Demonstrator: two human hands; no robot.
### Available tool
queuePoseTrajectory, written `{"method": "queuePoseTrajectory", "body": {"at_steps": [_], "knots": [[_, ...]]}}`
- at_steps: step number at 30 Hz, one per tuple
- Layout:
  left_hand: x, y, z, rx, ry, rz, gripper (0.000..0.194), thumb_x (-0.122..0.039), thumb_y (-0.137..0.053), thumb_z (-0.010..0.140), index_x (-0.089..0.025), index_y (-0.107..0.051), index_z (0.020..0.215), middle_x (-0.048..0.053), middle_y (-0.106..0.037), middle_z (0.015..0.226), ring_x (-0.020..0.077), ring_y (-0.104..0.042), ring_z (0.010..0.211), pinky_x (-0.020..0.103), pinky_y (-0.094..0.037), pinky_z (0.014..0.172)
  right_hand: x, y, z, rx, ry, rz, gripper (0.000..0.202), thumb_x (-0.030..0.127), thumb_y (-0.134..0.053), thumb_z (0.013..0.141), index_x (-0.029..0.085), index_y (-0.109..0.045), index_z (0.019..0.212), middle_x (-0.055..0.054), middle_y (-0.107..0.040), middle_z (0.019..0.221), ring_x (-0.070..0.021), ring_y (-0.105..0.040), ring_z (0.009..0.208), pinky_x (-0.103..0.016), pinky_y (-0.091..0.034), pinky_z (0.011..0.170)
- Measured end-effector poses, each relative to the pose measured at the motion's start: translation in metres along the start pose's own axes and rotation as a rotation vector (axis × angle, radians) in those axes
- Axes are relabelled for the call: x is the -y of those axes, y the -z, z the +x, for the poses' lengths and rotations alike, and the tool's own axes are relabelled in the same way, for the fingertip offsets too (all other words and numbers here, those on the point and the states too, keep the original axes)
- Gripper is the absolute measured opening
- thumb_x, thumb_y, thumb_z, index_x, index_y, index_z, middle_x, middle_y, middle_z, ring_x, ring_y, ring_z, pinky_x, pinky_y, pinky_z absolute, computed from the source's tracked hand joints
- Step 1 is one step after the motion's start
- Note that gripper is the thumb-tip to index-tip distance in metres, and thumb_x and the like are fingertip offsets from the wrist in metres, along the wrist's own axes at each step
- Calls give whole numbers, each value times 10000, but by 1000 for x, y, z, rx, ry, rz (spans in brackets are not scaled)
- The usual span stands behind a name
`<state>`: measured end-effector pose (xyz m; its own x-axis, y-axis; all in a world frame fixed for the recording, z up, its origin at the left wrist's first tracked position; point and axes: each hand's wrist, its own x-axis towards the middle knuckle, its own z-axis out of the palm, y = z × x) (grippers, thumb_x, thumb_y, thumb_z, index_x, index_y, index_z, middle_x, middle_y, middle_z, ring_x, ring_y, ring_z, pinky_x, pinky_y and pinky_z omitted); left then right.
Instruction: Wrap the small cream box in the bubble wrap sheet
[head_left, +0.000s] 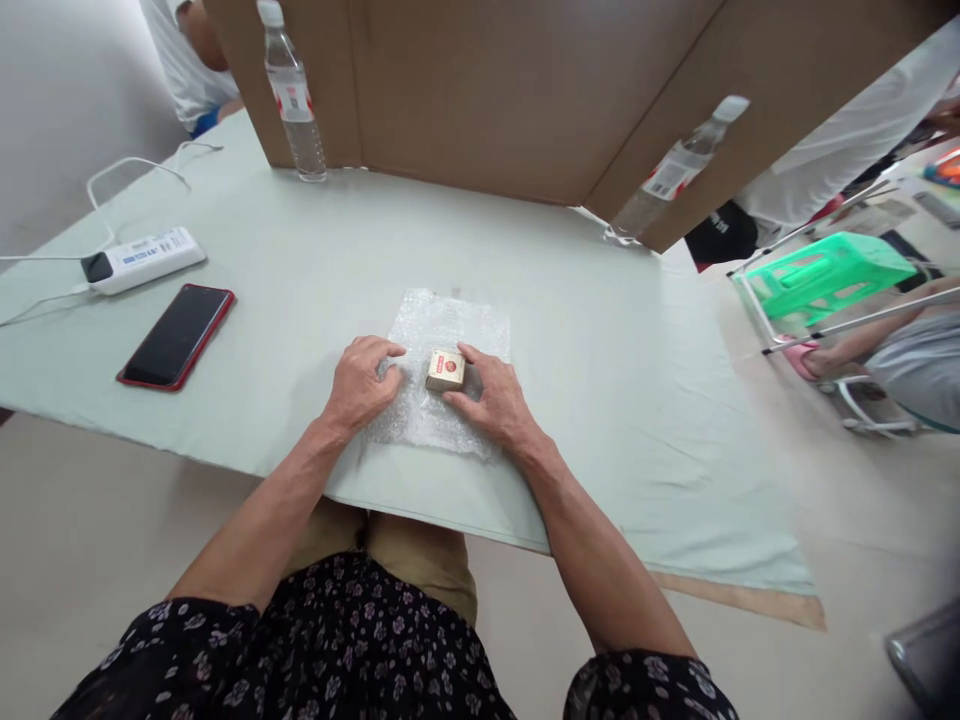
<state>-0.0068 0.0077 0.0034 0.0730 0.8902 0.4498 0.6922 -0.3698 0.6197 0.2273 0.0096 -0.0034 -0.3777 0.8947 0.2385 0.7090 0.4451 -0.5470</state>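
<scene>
A small cream box (445,370) with a red label lies on a sheet of bubble wrap (427,425), which is spread flat on the cloth-covered table (600,350). My right hand (495,397) is at the right side of the box, its thumb and fingers parted around that edge; whether they press on it is hard to tell. To the left of the box, over the left part of the wrap, my left hand (364,382) is curved with thumb and fingers apart and nothing between them.
On the left lie a phone (178,337) in a red case and a white power strip (154,260) with cables. Two water bottles (298,110) (675,175) stand by a cardboard partition (480,90) at the back. People and a green stool (832,272) are beyond the right side.
</scene>
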Motion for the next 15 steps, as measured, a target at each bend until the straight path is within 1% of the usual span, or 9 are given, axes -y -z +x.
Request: {"method": "queuePoseTrajectory", "body": {"at_steps": [2, 5, 7, 10, 11, 13, 14, 15], "knots": [[-4, 3, 0, 7, -91, -60, 176, -131, -543, 742, -202, -671, 840, 46, -733, 871, 224, -658, 900, 388, -535, 864, 1, -1, 1, 14, -2, -28, 604, 325, -651, 864, 217, -497, 1438, -129, -624, 1410, -336, -593, 1243, -534, -431, 1044], [-10, 7, 1, 91, -246, -154, 102, -131, -550, 765, -198, -628, 763, 34, -691, 778, 199, -635, 804, 360, -521, 793, 2, -1, 1, 21, 3, -56, 579, 301, -635, 880, 231, -499, 1438, -119, -645, 1385, -334, -611, 1207, -526, -444, 1020], [-14, 12, 0, 136, -297, -177, 98, -135, -544, 784, -194, -615, 753, 32, -672, 762, 185, -619, 769, 343, -511, 761, 2, 0, 1, 20, 10, -64, 576, 298, -631, 886, 230, -495, 1442, -118, -650, 1377, -329, -617, 1190, -515, -450, 1009], [-21, 22, -4, 230, -329, -120, 78, -190, -565, 828, -184, -642, 841, 53, -675, 838, 197, -618, 829, 355, -509, 801, 2, 0, 1, 16, 10, -67, 563, 288, -626, 890, 208, -502, 1433, -125, -655, 1368, -323, -619, 1180, -499, -456, 999], [-25, 25, -7, 294, -344, -67, 105, -224, -589, 833, -179, -656, 900, 65, -679, 887, 213, -616, 870, 373, -507, 830, 2, 0, 1, 16, 10, -66, 561, 284, -626, 890, 203, -504, 1431, -126, -653, 1370, -322, -617, 1182, -498, -456, 999], [-31, 31, -13, 436, -372, 100, 282, -306, -658, 803, -173, -668, 1052, 106, -663, 1035, 264, -597, 966, 422, -497, 867, 2, -2, 1, 20, 11, -60, 560, 280, -624, 888, 204, -505, 1430, -125, -648, 1379, -323, -611, 1191, -501, -453, 1002], [-33, 32, -17, 507, -384, 181, 363, -319, -679, 781, -171, -659, 1112, 120, -648, 1083, 285, -585, 994, 437, -494, 870, 2, -2, 1, 24, 12, -54, 560, 279, -623, 888, 208, -506, 1431, -122, -646, 1383, -323, -609, 1196, -504, -450, 1006], [-35, 33, -20, 563, -386, 245, 395, -298, -679, 773, -167, -650, 1144, 127, -638, 1099, 296, -579, 1005, 443, -493, 868, 2, -3, 2, 29, 11, -48, 561, 278, -622, 887, 211, -506, 1432, -120, -644, 1385, -324, -606, 1201, -508, -447, 1010]]}}
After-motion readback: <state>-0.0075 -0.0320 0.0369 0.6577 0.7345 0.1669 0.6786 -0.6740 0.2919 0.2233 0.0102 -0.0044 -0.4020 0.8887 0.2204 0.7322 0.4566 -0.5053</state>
